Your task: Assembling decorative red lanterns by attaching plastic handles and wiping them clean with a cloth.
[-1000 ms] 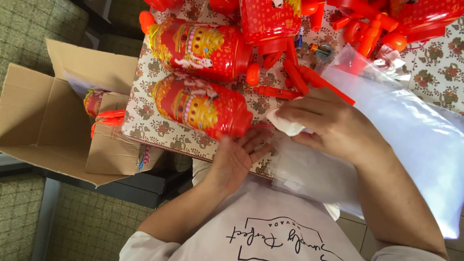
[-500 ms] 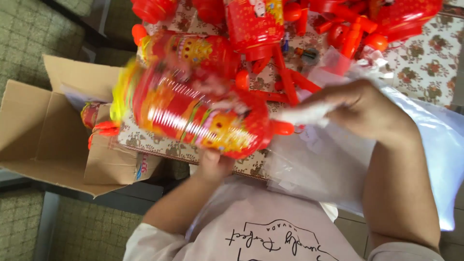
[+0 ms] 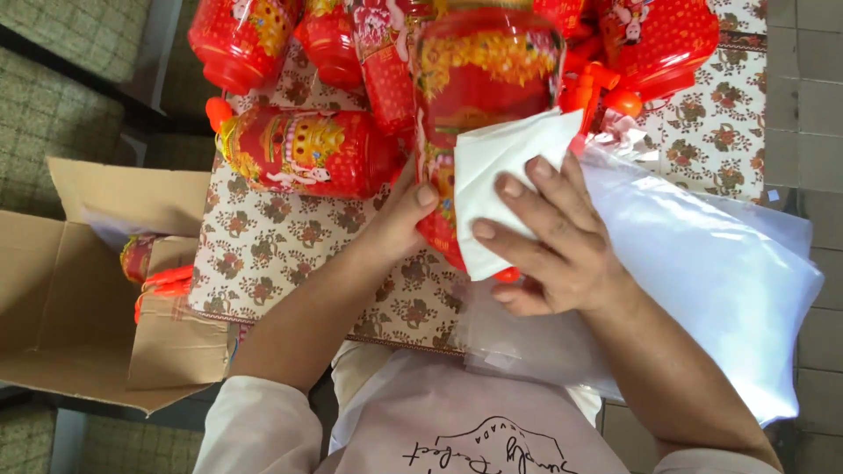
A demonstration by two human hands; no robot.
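Note:
A red and gold plastic lantern [image 3: 481, 79] stands upright in front of me, above the table's near edge. My left hand [image 3: 397, 224] grips its lower left side, thumb on the front. My right hand [image 3: 551, 239] presses a folded white tissue [image 3: 492, 175] flat against the lantern's lower front. A second red lantern [image 3: 303, 151] lies on its side on the floral tablecloth [image 3: 263, 254], to the left of my left hand.
Several more red lanterns [image 3: 241, 35] crowd the far side of the table. A stack of clear plastic bags [image 3: 702, 272] lies at the right under my right forearm. An open cardboard box [image 3: 61, 290] with lanterns inside stands at the left, lower than the table.
My left hand lifted a lantern off the table and turned it upright. My right hand brought the white tissue onto its front.

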